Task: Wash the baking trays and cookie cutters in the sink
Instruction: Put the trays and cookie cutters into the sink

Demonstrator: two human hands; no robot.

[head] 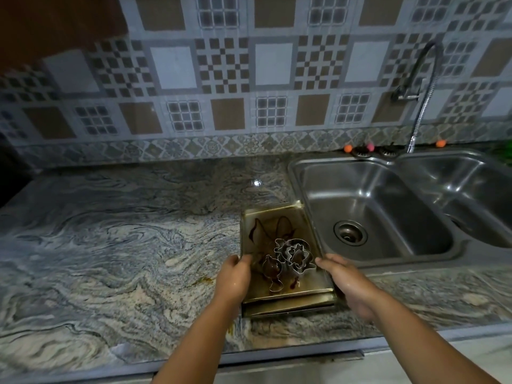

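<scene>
Two stacked metal baking trays (277,217) lie on the marble counter just left of the sink (374,206). The top tray is smeared with brown sauce and carries several wire cookie cutters (293,253) near its front half. My left hand (234,278) grips the trays' left edge and my right hand (346,284) grips the right edge, near the front corners. The sink's left basin is empty, with a round drain (350,232).
A tall spring tap (421,87) stands behind the divider between the two basins. Small orange and pink balls (348,148) sit on the sink's back rim. The marble counter (124,231) stretches left, with a small brown spill (206,279) beside the trays.
</scene>
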